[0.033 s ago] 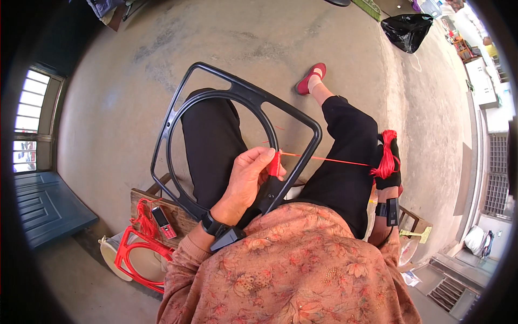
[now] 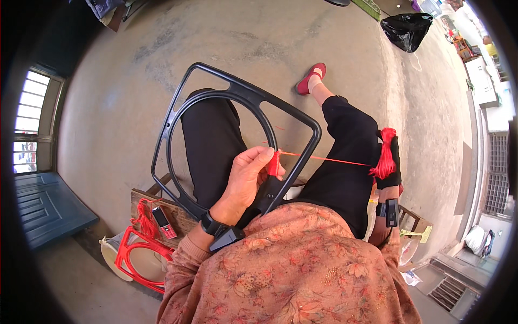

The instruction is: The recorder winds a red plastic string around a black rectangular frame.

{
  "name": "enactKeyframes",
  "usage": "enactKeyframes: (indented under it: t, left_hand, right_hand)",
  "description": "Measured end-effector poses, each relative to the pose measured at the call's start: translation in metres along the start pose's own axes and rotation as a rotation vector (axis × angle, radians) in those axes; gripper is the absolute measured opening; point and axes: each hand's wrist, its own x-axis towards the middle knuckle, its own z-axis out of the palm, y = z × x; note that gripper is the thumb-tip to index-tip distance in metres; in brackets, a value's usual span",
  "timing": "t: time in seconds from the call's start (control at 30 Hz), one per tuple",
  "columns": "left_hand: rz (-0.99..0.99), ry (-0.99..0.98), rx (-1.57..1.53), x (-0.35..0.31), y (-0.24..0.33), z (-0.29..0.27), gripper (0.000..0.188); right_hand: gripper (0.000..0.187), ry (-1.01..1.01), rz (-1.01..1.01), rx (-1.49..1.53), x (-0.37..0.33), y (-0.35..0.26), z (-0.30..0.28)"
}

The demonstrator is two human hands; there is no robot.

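A black plastic frame [image 2: 268, 96], a large ring inside a rounded four-sided outline, rests tilted across my lap. My left hand [image 2: 240, 176] is closed on the near right part of its ring, thumb and fingers pinching beside a band of red wrapping [image 2: 273, 163]. From that band a thin red strand [image 2: 334, 160] runs taut to the right. It leads to a bundle of red cord [image 2: 384, 156] over my right thigh. My right hand [image 2: 395, 168], in a black glove, is closed on that bundle; most of its fingers are hidden behind the cord.
On a wooden bench [image 2: 186, 209] at my left lie a mobile phone [image 2: 163, 222], loose red cord [image 2: 142, 220] and a red frame [image 2: 124, 254] that hangs over the edge. A black plastic bag [image 2: 407, 31] sits on the concrete floor at the far right.
My right hand and the bundle of red cord have shifted slightly, the bundle standing a little more upright. The left hand and the black frame stay in place.
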Motion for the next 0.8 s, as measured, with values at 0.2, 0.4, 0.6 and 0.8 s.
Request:
enactKeyframes:
  t: [0.2,0.4,0.6,0.8]
  left_hand:
    - [-0.025,-0.022,0.018,0.001,0.0,0.002,0.019]
    - [-0.105,-0.072,-0.028,0.003,-0.008,0.005,0.019]
    - [0.022,-0.165,-0.042,0.002,-0.018,-0.006,0.022]
    - [0.134,-0.021,-0.002,0.005,-0.03,-0.011,0.021]
  right_hand:
    - [0.031,-0.274,-0.169,-0.449,0.005,0.014,0.095]
    - [0.038,-0.486,0.025,-0.096,-0.023,0.075,0.185]
    - [0.034,-0.946,0.531,0.296,-0.061,0.058,0.199]
    - [0.032,-1.031,0.496,0.245,-0.06,0.039,0.222]
